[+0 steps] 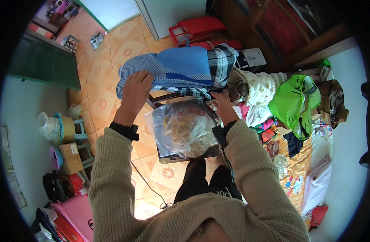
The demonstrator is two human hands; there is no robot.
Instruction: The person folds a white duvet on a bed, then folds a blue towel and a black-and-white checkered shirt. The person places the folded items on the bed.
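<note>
A blue cloth (183,62) with a fine-checked part hangs over the back of a dark chair (162,98). Black-and-white plaid cloth (222,64) shows at its right end and along its lower edge. My left hand (137,89) is closed on the checked left part, its fingers bent over the top. At the lower right corner, my right hand (224,104) pinches the plaid edge; its fingertips are partly hidden. On the chair seat, just below both hands, sits a clear plastic bag (187,133) with yellowish-brown contents I cannot make out.
To the right, a bed (297,165) bears piled clothes and a bright green bag (295,103). Red plastic items (201,30) stand behind the chair. Stools, a cardboard box (71,158) and a basin (64,128) line the left wall. A cable (146,181) crosses the tiled floor.
</note>
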